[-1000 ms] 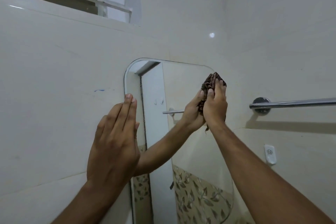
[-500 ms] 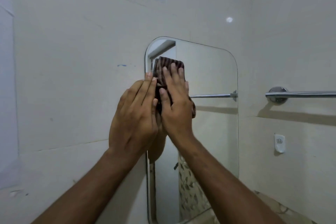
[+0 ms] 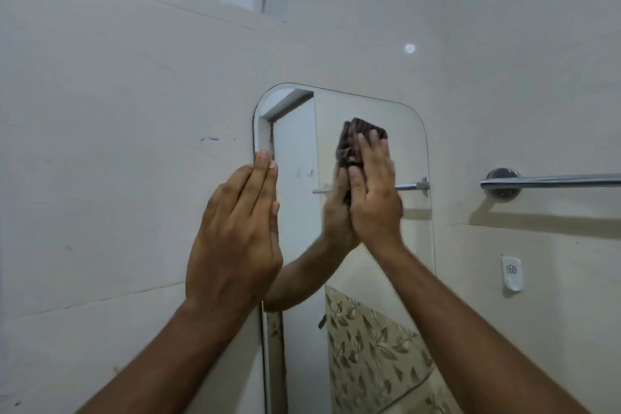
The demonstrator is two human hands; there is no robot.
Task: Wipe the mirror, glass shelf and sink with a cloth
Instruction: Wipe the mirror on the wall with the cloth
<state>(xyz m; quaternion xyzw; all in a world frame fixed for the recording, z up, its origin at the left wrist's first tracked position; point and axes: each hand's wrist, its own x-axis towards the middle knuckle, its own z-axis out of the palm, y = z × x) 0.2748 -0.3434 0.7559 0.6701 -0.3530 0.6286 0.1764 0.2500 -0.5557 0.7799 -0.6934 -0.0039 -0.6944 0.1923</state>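
Since last frame your right hand [image 3: 374, 191] swept cloth [image 3: 356, 141] toward 3 o'clock | fingers flat, pressing cloth on mirror [image 3: 396, 144] | left hand [image 3: 235, 228] flat, bracing edge | overlap strokes.

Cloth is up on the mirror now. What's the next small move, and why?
Probably sweep the right hand and cloth sideways toward the mirror right edge: the cloth sits mid-glass near the top, while the left hand lies flat at the left edge.
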